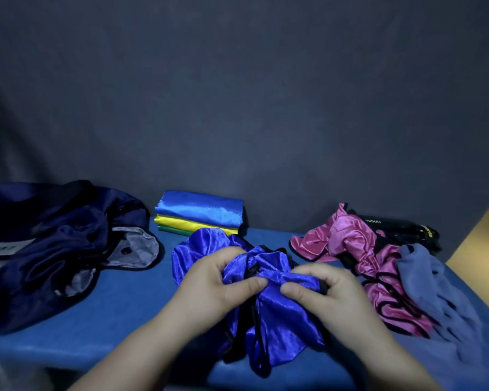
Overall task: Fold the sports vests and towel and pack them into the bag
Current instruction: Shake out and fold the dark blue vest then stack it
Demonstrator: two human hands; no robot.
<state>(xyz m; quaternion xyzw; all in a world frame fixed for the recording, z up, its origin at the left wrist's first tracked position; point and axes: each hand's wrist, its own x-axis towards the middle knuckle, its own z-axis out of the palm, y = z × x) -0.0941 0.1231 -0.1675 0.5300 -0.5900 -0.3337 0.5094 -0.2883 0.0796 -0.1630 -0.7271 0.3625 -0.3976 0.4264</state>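
A crumpled shiny purple-blue vest (277,320) with black trim lies in the middle of the blue table. My left hand (218,280) and my right hand (322,289) both pinch its bunched fabric, thumbs nearly touching. Behind it stands a folded stack of vests (201,213): blue on top, then yellow, then green. To the right lies a crumpled pink vest (350,241) with black trim, and a grey-blue towel (435,289) sprawls beside it. The dark navy bag (48,249) sits open at the left, its grey lining showing.
A black object with yellow lettering (404,225) lies behind the pink vest. A tan surface (480,249) shows past the table's right edge. A dark cloth backdrop (237,108) hangs behind the blue-covered table (124,300).
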